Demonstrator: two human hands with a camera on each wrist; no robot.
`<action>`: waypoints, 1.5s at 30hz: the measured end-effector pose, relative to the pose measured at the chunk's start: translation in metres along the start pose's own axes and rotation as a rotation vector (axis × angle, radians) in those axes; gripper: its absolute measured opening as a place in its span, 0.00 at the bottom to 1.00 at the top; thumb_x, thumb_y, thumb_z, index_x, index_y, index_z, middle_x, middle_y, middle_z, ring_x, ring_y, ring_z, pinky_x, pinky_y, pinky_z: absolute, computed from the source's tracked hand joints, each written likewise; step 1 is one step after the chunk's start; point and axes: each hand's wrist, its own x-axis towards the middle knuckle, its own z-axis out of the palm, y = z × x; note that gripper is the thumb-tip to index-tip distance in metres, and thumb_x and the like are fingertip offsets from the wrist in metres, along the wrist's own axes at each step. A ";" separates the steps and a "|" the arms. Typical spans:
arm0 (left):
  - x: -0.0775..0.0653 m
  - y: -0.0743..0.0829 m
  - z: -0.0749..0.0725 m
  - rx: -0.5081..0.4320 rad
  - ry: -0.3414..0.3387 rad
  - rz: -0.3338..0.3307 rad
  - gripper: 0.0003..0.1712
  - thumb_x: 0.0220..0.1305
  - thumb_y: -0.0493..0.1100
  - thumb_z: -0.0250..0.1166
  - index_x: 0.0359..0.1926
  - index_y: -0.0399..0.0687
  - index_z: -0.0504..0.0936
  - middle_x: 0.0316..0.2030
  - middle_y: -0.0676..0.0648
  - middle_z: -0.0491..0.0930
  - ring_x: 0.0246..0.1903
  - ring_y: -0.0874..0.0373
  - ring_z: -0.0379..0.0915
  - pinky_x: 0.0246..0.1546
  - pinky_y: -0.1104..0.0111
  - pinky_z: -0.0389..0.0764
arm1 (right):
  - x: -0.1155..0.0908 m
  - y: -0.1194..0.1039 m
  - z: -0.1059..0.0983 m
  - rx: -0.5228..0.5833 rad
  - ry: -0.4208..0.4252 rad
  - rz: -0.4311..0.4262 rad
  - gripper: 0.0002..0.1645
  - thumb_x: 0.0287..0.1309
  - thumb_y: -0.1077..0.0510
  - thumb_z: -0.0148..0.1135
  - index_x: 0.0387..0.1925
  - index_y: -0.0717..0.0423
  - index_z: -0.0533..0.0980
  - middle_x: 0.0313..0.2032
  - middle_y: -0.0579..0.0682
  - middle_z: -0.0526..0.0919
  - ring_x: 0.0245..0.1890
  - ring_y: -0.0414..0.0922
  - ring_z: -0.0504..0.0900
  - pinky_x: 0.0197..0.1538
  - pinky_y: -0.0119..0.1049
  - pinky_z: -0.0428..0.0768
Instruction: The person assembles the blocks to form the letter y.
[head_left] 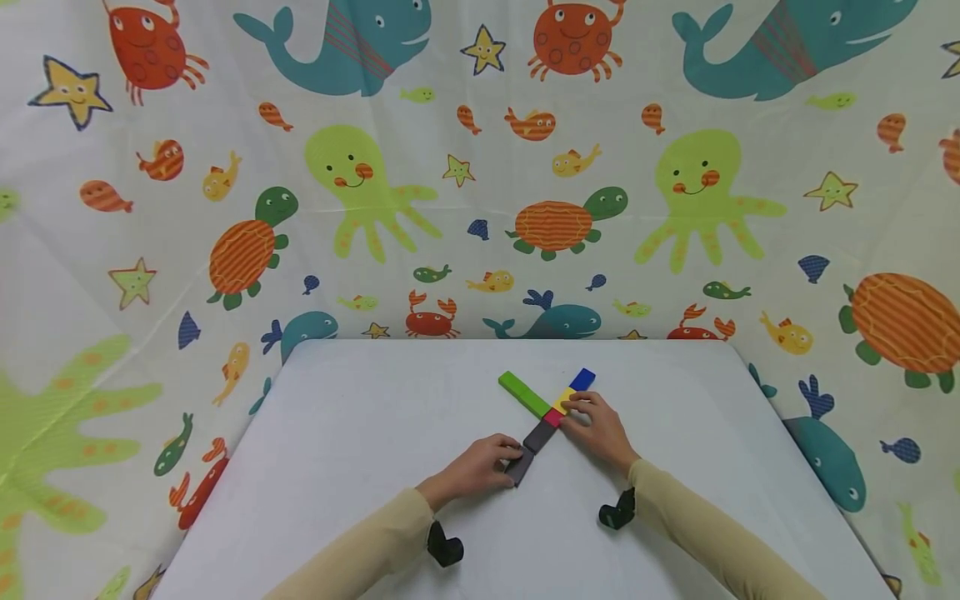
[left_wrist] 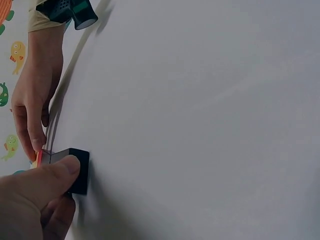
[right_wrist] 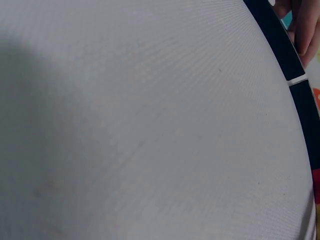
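Note:
Six flat coloured blocks form a Y shape on the white table. My left hand pinches the lowest dark grey block between thumb and fingers; this block shows under the thumb in the left wrist view. It sits slightly angled against a second dark grey block, with a thin gap at their joint. Further along lie a red block, a yellow block and a blue block. A long green block branches up-left. My right hand rests its fingertips on the yellow block, thumb beside the red one.
A white table spreads around the blocks. Behind it and along its sides hangs a cloth printed with sea animals. Dark wrist cameras, the left one and the right one, hang below the sleeves.

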 end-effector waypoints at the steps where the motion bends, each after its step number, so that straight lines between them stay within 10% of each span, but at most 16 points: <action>1: 0.001 0.000 0.000 0.003 0.000 -0.001 0.26 0.56 0.35 0.73 0.57 0.36 0.80 0.56 0.43 0.75 0.52 0.58 0.73 0.46 0.76 0.77 | 0.000 0.000 0.000 0.002 0.000 0.002 0.21 0.57 0.53 0.71 0.51 0.54 0.82 0.55 0.54 0.75 0.58 0.54 0.73 0.60 0.54 0.72; 45: 0.005 -0.001 -0.007 0.094 -0.049 -0.011 0.24 0.60 0.37 0.70 0.58 0.39 0.80 0.56 0.45 0.75 0.51 0.60 0.75 0.48 0.76 0.76 | -0.001 -0.005 -0.001 0.002 0.000 0.000 0.21 0.57 0.53 0.71 0.51 0.55 0.82 0.55 0.55 0.75 0.58 0.55 0.74 0.60 0.54 0.72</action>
